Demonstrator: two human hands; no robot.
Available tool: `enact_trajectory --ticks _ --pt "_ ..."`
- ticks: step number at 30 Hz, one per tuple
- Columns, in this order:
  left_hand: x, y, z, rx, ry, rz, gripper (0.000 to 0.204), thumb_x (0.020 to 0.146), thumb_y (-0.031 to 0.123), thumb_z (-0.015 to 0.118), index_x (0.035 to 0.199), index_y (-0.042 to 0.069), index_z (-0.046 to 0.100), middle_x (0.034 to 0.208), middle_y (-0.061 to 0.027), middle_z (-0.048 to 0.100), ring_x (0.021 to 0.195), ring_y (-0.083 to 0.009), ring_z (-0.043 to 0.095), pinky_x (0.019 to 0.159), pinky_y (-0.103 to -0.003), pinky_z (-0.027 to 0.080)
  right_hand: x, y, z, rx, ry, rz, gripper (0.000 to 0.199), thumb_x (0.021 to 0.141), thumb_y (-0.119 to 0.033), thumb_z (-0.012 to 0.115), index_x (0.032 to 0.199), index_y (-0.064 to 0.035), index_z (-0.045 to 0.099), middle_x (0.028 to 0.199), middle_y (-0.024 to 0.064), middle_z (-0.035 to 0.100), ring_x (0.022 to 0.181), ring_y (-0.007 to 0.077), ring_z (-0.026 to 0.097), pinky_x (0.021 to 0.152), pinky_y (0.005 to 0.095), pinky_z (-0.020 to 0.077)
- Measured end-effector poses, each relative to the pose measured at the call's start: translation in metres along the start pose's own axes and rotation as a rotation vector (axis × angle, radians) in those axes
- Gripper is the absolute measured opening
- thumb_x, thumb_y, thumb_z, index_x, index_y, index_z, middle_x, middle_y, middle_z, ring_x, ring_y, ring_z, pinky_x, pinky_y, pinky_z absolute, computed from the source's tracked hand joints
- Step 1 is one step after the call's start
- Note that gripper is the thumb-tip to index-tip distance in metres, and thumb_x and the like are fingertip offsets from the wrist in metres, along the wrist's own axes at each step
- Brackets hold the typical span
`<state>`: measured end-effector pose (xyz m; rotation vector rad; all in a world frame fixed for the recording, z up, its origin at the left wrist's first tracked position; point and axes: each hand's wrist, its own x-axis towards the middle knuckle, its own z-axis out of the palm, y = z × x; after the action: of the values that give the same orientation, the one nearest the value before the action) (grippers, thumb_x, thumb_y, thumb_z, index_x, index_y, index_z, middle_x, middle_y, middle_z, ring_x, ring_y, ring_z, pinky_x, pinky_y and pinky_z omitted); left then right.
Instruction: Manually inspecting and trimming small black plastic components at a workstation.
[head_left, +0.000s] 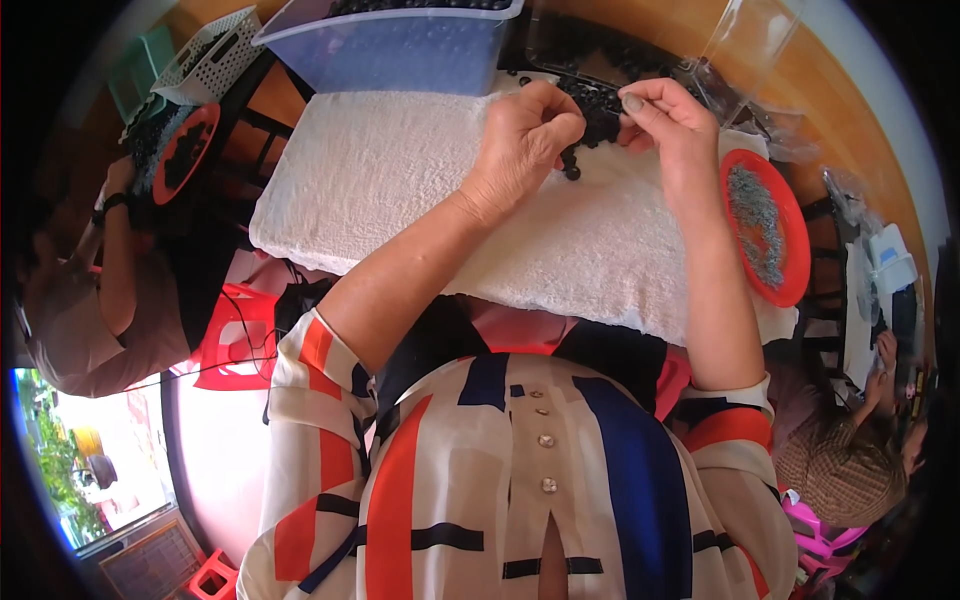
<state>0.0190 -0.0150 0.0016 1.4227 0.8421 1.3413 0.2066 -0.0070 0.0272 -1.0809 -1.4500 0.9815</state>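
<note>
Over the far part of a white towel-covered table (380,180), my left hand (530,140) is closed, its fingertips curled together. A few small black round pieces (571,168) show just below those fingers; whether they are held or lie on the cloth, I cannot tell. My right hand (675,125) faces it with thumb and forefinger pinched; whatever is between them is too small to make out. A heap of small black round pieces (598,104) lies between and behind the hands. Right of my right forearm sits a red plate (796,240) bearing small grey metal-looking bits (755,220).
A translucent bluish tub (380,55) of black pieces stands at the back. Beside it is a clear plastic box (570,45). Co-workers sit left and right; near the left one are another red plate (212,125) and a white basket (215,60). A red stool (235,345) stands lower left.
</note>
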Motion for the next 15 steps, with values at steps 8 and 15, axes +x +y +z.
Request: enact_trajectory --ticks 8,15 --pt "0.022 -0.012 0.024 0.529 -0.141 0.197 0.016 0.081 0.008 0.063 0.093 -0.003 0.065 0.078 -0.0050 0.064 0.069 -0.0102 0.057 0.064 -0.024 0.049 0.014 0.005 -0.037 0.027 0.034 0.108 0.015 0.092 -0.015 0.061 0.101 -0.0040 0.065 0.083 0.0027 0.065 0.070 0.0113 0.061 0.063 0.0220 0.0453" --pt "0.022 -0.014 0.039 0.240 0.015 0.107 0.023 0.078 0.008 0.072 0.099 -0.001 0.068 0.084 -0.0040 0.067 0.075 -0.0109 0.060 0.071 -0.024 0.050 0.007 0.004 -0.033 0.220 -0.044 0.192 0.022 0.092 -0.013 0.057 0.112 -0.0041 0.061 0.090 0.0061 0.066 0.078 0.0167 0.066 0.066 0.0249 0.0489"
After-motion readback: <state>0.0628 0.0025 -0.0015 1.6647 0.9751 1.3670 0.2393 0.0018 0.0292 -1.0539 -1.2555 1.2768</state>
